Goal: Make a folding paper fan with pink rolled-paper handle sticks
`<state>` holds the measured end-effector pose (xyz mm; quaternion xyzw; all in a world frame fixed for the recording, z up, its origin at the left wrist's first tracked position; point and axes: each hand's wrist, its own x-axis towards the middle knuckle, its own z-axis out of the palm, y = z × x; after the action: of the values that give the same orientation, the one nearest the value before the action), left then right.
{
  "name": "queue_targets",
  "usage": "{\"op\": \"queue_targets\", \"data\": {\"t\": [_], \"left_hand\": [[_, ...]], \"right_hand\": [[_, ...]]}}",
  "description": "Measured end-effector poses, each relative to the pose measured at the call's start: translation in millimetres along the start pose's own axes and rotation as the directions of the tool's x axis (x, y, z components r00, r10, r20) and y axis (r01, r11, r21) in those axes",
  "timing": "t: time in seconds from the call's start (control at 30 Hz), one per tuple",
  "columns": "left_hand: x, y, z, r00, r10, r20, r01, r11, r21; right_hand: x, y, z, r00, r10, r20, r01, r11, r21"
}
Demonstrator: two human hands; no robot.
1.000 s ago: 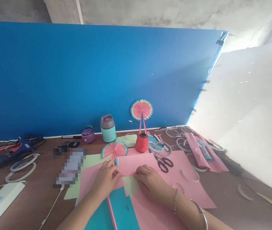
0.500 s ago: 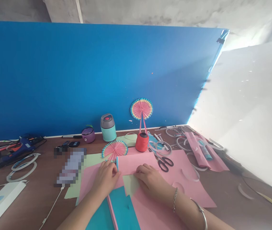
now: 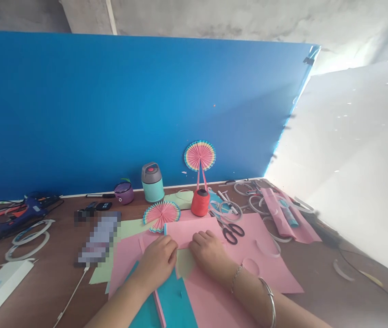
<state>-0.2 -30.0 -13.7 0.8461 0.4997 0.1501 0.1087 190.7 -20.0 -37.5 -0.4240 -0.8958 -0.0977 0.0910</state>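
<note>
A pink paper piece (image 3: pixel 187 231) with a blue left edge lies in front of me, over larger paper sheets. At its near left corner my left hand (image 3: pixel 161 258) is closed, fingers curled on the near edge. My right hand (image 3: pixel 208 253) is curled on the same edge further right, its fingertips resting on the paper. Between the hands a pale green paper (image 3: pixel 185 263) shows. Under my left wrist runs a narrow pink strip (image 3: pixel 159 307) across blue paper (image 3: pixel 178 305). Just beyond is a pleated paper fan (image 3: pixel 163 214), partly spread.
Black-handled scissors (image 3: pixel 234 233) lie right of my hands. A red thread spool (image 3: pixel 200 203) stands behind, with a round pleated fan (image 3: pixel 200 156) on two pink sticks above it. A turquoise flask (image 3: pixel 153 184), a phone (image 3: pixel 100 237) and a glue gun (image 3: pixel 30 209) are left.
My left hand has moved right and slightly nearer, onto the paper's near left corner, and its fingers are more curled. My right hand stays at the near edge. The view has shifted slightly.
</note>
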Motion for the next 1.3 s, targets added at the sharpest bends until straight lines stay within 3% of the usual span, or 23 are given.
{"op": "queue_targets", "data": {"t": [0.2,0.53,0.67,0.87,1.07,1.3], "left_hand": [[2.1,3.8,-1.9,0.999,-0.004,0.037,-0.001,0.991,0.131],[2.8,-2.6,3.3,0.997,0.068,0.031,-0.073,0.979,0.188],[0.8,-4.9,1.1,0.999,0.041,0.020,-0.043,0.996,0.081],[1.0,-6.8,-3.8,0.992,-0.126,0.010,0.126,0.979,-0.159],[3.8,-9.1,0.6,0.976,-0.216,-0.007,0.210,0.955,-0.208],[3.4,-14.1,3.5,0.957,-0.290,-0.003,0.280,0.927,-0.248]], "right_hand": [[1.2,0.1,1.9,0.999,-0.017,-0.030,0.016,0.999,-0.029],[3.6,0.2,-11.9,0.998,0.057,0.031,-0.059,0.996,0.065],[0.5,-1.1,-9.9,0.994,0.108,-0.017,-0.105,0.985,0.134],[1.0,2.1,0.3,0.984,0.178,-0.013,-0.175,0.975,0.134],[4.3,5.0,-5.7,0.949,0.316,0.008,-0.313,0.938,0.151],[3.6,4.6,-9.7,0.938,0.348,0.003,-0.345,0.929,0.130]]}}
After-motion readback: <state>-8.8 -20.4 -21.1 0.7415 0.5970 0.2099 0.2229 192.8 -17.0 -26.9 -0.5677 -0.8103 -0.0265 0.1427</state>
